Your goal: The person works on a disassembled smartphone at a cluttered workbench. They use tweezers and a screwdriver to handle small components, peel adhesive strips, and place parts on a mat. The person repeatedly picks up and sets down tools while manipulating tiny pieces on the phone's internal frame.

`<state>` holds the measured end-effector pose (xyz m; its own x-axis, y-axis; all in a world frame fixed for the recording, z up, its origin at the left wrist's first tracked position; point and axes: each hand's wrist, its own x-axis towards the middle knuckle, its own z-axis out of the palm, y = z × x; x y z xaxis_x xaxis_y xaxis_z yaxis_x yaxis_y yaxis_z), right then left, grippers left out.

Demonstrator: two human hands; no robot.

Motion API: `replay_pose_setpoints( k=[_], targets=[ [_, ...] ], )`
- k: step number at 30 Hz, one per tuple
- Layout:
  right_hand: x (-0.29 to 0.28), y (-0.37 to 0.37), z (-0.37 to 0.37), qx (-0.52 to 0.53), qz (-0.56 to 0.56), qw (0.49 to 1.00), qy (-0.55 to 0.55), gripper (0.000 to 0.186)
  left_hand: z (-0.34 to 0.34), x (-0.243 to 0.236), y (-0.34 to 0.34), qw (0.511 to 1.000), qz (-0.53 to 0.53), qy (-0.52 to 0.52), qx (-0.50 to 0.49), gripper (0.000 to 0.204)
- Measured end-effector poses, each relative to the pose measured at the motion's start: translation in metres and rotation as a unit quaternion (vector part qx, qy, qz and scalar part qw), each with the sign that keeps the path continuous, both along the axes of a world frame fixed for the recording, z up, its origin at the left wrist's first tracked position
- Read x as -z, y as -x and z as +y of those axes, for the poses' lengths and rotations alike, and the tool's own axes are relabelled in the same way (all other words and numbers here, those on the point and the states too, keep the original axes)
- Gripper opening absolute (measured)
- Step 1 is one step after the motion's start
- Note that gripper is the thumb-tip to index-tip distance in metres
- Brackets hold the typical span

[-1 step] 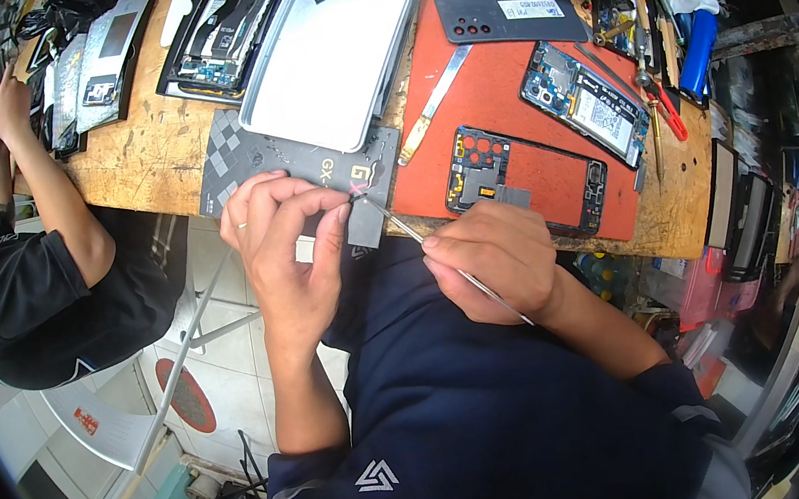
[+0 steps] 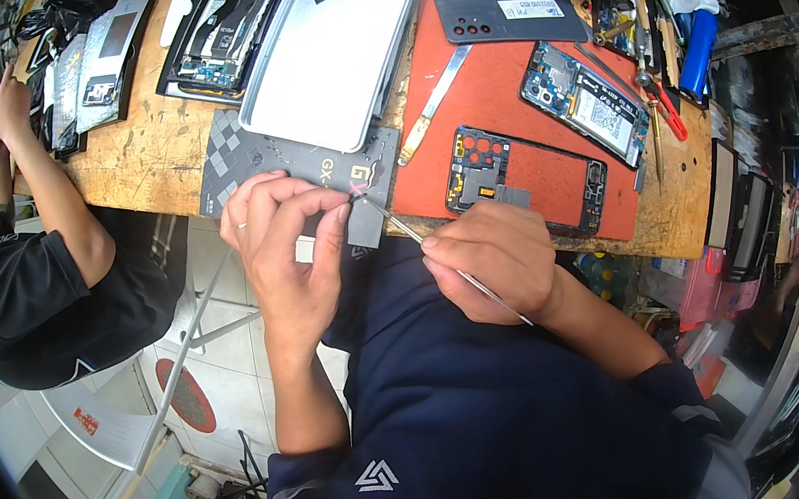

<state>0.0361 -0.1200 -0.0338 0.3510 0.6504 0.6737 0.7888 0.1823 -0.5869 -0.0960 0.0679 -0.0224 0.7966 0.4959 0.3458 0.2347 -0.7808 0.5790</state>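
Note:
My left hand (image 2: 284,250) is closed in a pinch, thumb and forefinger on a small dark piece (image 2: 358,197) too tiny to name. In my right hand (image 2: 497,262) lies a thin metal pick (image 2: 400,224), gripped like a pen, its tip at or very near that piece. Both hands are at the bench's near edge, over a grey printed card (image 2: 303,166). To the right, a phone mid-frame (image 2: 536,176) lies on an orange-red mat (image 2: 489,86). Beyond it rests an opened phone with board and battery (image 2: 587,104).
On the mat lie a dark phone back cover (image 2: 510,15) and a flat metal spudger (image 2: 436,103). A white metal tray (image 2: 324,57) sits behind the card, beside another opened phone (image 2: 225,35). Hand tools (image 2: 663,104) crowd the right. A co-worker (image 2: 48,265) sits at left.

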Motion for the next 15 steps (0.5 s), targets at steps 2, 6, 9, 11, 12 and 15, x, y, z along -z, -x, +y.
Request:
replay_pose_setpoints(
  k=[2,6,9,11,12,15],
  targets=[
    [0.0008,0.0001,0.0004,0.002,-0.004,1.0,-0.001,0.028,0.0003,0.0002,0.0002,1.0,0.001,-0.002,0.0,0.012],
    [0.0011,0.0,0.001,0.001,-0.003,1.0,-0.003,0.028,0.0004,0.0002,0.0006,1.0,0.0,0.002,0.001,0.013],
    [-0.0005,0.0012,0.0007,0.006,-0.009,1.0,0.002,0.023,0.0004,0.0001,0.0006,1.0,-0.001,0.001,0.0,0.013],
    [-0.0017,0.0013,-0.0001,0.006,-0.009,1.0,0.004,0.023,0.0004,0.0001,0.0008,1.0,0.002,-0.002,0.0,0.013],
    [-0.0021,0.0013,-0.0004,0.006,-0.009,1.0,0.006,0.023,0.0004,0.0,0.0009,1.0,0.002,0.002,0.001,0.013],
    [-0.0013,0.0013,-0.0002,0.01,-0.008,1.0,-0.003,0.023,0.0008,0.0005,0.001,1.0,0.001,-0.002,0.002,0.013]
  ],
)
